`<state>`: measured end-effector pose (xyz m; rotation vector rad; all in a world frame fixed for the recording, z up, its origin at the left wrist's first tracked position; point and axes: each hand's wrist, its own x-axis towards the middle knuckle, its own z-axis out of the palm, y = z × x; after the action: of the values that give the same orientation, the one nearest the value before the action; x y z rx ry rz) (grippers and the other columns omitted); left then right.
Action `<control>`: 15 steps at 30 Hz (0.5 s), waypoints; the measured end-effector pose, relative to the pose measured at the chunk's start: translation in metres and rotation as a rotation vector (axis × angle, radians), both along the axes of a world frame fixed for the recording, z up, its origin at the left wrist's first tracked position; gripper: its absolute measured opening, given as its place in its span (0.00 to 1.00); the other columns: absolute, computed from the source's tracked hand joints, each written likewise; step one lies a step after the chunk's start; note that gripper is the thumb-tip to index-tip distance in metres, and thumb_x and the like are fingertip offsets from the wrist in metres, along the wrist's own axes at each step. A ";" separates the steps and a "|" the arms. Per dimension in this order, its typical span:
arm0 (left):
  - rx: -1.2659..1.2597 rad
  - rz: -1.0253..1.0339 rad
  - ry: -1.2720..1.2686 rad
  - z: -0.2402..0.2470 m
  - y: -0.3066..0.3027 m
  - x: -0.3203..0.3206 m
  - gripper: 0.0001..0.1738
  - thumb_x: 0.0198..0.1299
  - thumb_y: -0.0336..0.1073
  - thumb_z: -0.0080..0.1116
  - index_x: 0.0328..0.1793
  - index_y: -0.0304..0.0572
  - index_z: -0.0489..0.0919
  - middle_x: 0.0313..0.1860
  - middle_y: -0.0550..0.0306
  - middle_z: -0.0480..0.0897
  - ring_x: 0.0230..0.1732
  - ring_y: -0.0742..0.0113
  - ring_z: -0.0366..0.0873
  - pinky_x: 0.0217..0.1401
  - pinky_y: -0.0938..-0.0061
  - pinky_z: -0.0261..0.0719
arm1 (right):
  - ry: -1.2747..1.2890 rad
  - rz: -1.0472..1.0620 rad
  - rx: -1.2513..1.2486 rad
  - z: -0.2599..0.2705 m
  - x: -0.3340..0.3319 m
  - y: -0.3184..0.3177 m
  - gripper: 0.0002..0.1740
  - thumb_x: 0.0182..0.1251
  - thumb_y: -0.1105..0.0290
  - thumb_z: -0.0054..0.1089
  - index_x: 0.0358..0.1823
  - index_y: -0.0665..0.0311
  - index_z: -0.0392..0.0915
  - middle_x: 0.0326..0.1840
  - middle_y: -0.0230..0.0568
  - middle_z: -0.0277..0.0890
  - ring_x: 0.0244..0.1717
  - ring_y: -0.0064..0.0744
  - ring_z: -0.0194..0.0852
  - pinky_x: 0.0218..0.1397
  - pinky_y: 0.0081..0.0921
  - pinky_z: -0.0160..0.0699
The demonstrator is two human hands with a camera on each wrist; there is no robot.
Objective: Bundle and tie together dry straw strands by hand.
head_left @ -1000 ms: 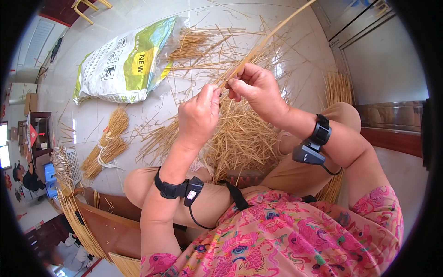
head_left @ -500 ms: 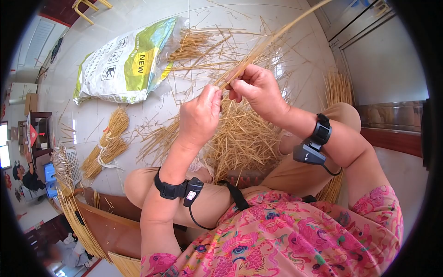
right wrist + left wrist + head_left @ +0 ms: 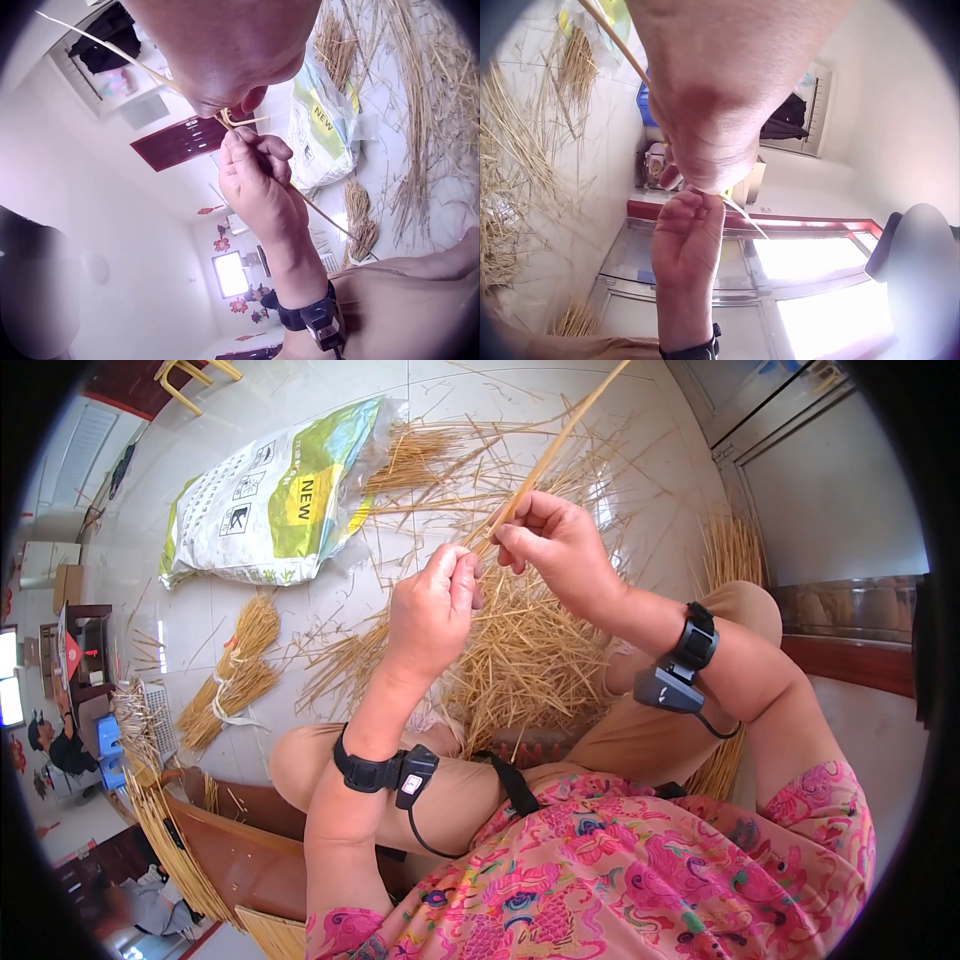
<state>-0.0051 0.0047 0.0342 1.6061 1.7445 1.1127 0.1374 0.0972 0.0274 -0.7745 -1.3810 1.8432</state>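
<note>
Straw-gold everywhere, and I'm holding one long stalk (image 3: pixel 548 455) up in front of my chest, caught at its lower end between both hands. My right hand (image 3: pixel 555 545) grips it with thumb and curled fingers. From there the stalk slants up and away until it runs out past the top edge of the head view. My left hand (image 3: pixel 432 610) sits just beside, fingertips touching the right hand's, pinching the frayed butt end of the same stalk. Both wrist views show thin split strands curling out where the two hands meet.

Below the hands, the loose straw pile (image 3: pixel 520 670) spreads over the tiled floor (image 3: pixel 185 625) between my knees, its edges ragged, with stray stems fanning out.

Up and to the left lies a white-and-green sack (image 3: pixel 280 490), its open mouth touching more scattered straw. A tied bundle (image 3: pixel 232 675) lies well apart from the pile on the left, with bare tile between them, and that's my open room.

The right side is tighter: a grey cabinet front (image 3: pixel 840 500) stands close, with straw (image 3: pixel 730 550) leaning along its foot beside my right knee.
</note>
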 end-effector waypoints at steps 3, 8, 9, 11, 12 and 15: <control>0.070 0.038 0.031 -0.004 0.002 0.000 0.06 0.66 0.33 0.49 0.36 0.41 0.73 0.15 0.56 0.76 0.19 0.60 0.79 0.21 0.69 0.72 | 0.018 0.031 0.003 0.003 0.000 -0.003 0.03 0.63 0.76 0.56 0.35 0.68 0.74 0.27 0.34 0.75 0.25 0.18 0.72 0.30 0.16 0.72; 0.053 0.032 0.056 -0.004 0.001 0.000 0.06 0.66 0.33 0.49 0.37 0.42 0.73 0.15 0.56 0.76 0.18 0.59 0.78 0.21 0.68 0.72 | 0.040 0.060 0.015 0.002 0.001 -0.002 0.03 0.63 0.75 0.55 0.34 0.67 0.73 0.27 0.33 0.75 0.26 0.17 0.72 0.30 0.15 0.72; 0.053 0.032 0.056 -0.004 0.001 -0.001 0.06 0.66 0.33 0.49 0.37 0.42 0.74 0.15 0.56 0.76 0.18 0.58 0.78 0.21 0.68 0.72 | 0.040 0.057 0.017 0.002 0.001 -0.002 0.03 0.63 0.75 0.55 0.34 0.67 0.73 0.27 0.33 0.75 0.26 0.17 0.73 0.30 0.15 0.72; 0.047 0.022 0.059 -0.005 0.001 -0.001 0.06 0.66 0.33 0.49 0.37 0.42 0.74 0.15 0.55 0.76 0.18 0.58 0.78 0.21 0.68 0.72 | 0.037 0.059 0.028 0.001 0.001 -0.001 0.03 0.63 0.75 0.54 0.34 0.67 0.73 0.28 0.32 0.75 0.26 0.17 0.73 0.30 0.15 0.73; 0.045 0.016 0.061 -0.005 0.001 -0.001 0.06 0.66 0.33 0.49 0.37 0.42 0.74 0.15 0.55 0.76 0.18 0.58 0.78 0.21 0.68 0.72 | 0.033 0.064 0.036 0.000 0.001 -0.001 0.03 0.63 0.75 0.54 0.34 0.67 0.73 0.28 0.32 0.75 0.27 0.17 0.73 0.30 0.15 0.73; 0.035 0.000 0.035 -0.005 0.001 -0.001 0.06 0.66 0.34 0.49 0.37 0.41 0.73 0.15 0.55 0.76 0.19 0.57 0.79 0.21 0.67 0.72 | 0.022 0.062 0.053 -0.001 0.001 -0.001 0.03 0.63 0.75 0.54 0.35 0.67 0.74 0.28 0.31 0.74 0.27 0.17 0.73 0.30 0.15 0.73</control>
<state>-0.0063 0.0060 0.0297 1.6567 1.7561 1.1274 0.1387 0.0966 0.0263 -0.6900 -1.4484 1.8490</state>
